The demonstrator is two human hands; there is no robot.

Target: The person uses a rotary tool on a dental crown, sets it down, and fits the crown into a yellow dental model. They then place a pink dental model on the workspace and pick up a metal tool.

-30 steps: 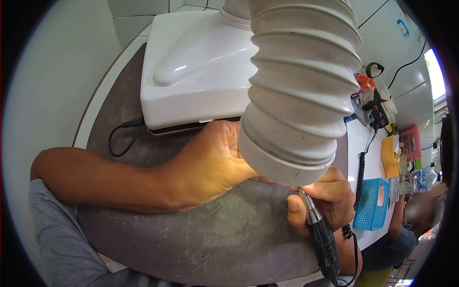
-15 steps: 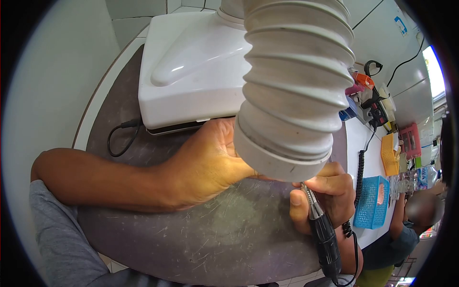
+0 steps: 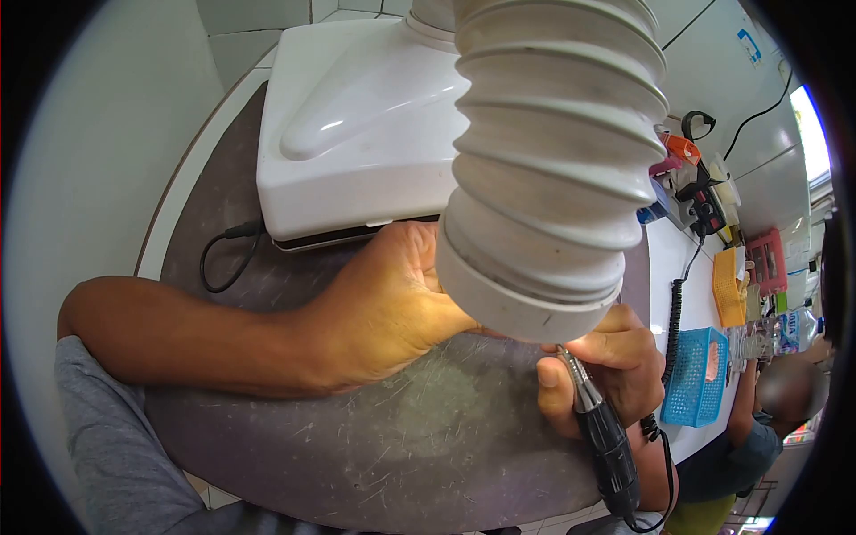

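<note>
My right hand [image 3: 615,366] is closed around a rotary handpiece [image 3: 603,441], a black-bodied tool with a metal neck. Its tip points up under the rim of the white corrugated hose [image 3: 544,178]. From the left comes my left hand [image 3: 392,312], lit yellowish, its thumb reaching beneath the hose mouth. The hose hides its fingertips and whatever they hold. Both hands meet below the hose, above the worn grey-brown tabletop [image 3: 428,446]. Where the tool's tip ends cannot be seen.
A white machine housing [image 3: 357,125] stands behind my left hand, with a black cable [image 3: 214,259] beside it. To the right are a blue basket [image 3: 694,379], a yellow basket [image 3: 728,285], a coiled cord [image 3: 673,325] and a plastic bottle [image 3: 794,330]. Another person [image 3: 753,446] sits at the far right.
Very little differs. The handpiece and my right hand have shifted slightly, and the hose appears a touch lower and to the right. My left hand stays in place.
</note>
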